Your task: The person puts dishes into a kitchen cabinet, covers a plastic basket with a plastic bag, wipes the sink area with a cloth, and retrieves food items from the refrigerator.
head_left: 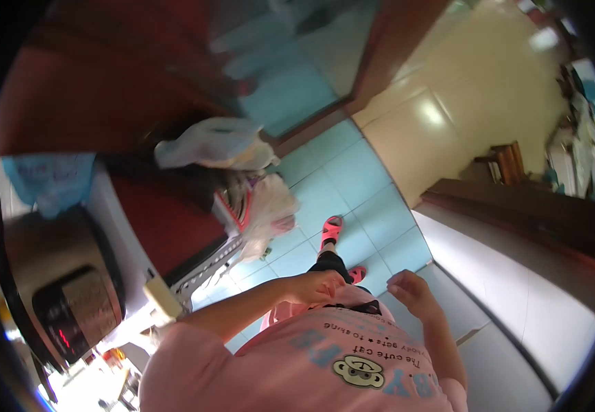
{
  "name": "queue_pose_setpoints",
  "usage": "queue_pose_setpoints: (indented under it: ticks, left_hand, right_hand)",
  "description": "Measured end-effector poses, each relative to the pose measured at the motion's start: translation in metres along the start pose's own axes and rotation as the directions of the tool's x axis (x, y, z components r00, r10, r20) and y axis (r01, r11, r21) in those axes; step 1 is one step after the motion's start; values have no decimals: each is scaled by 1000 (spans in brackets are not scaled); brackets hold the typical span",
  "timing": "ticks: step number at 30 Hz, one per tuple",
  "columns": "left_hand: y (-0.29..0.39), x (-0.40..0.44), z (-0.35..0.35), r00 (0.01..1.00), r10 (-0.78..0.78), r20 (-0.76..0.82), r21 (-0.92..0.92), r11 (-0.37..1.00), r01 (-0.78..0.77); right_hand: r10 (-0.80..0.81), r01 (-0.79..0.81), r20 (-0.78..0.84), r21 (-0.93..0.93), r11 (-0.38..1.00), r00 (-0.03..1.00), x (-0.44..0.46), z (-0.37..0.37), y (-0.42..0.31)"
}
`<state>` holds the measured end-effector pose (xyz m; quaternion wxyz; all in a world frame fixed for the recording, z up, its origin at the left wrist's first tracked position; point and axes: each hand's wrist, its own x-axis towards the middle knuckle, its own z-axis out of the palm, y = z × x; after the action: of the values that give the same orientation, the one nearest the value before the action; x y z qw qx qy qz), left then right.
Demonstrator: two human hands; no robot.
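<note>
My left hand (317, 286) hangs in front of my waist, close to the hem of the pink printed shirt (284, 343). Its fingers are curled in, and nothing shows in them. A black bow-like piece (363, 308) lies on the shirt just beside that hand. On the other side of my body, my right hand (413, 292) is raised a little off the shirt. The fingers there are loosely curled, with no object visible between them. Neither hand touches any of the furniture around me.
On my left, a countertop appliance (71, 288) with a lit red display stands near a blue bag (54, 180). Plastic bags (218, 145) sit by a dark red cabinet (164, 209). Ahead, blue floor tiles (339, 172) meet beige flooring (441, 117). A white low wall (496, 261) runs along my right.
</note>
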<state>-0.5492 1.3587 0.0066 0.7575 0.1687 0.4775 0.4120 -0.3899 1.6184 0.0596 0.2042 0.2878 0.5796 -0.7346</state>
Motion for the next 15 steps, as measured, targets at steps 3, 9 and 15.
queue_pose_setpoints:
  ticks: [3,9,15]
  left_hand:
    - [0,14,-16,920,107,-377,188,982,-37]
    - [-32,67,-51,748,382,-542,437,889,-137]
    - [-18,82,-61,826,258,-501,439,898,-15]
  right_hand:
    - [-16,-39,-319,-163,986,947,-11,-33,33]
    - [163,-587,-716,-396,707,679,-93,-105,180]
    - [437,-844,-725,-416,340,533,-209,-140,284]
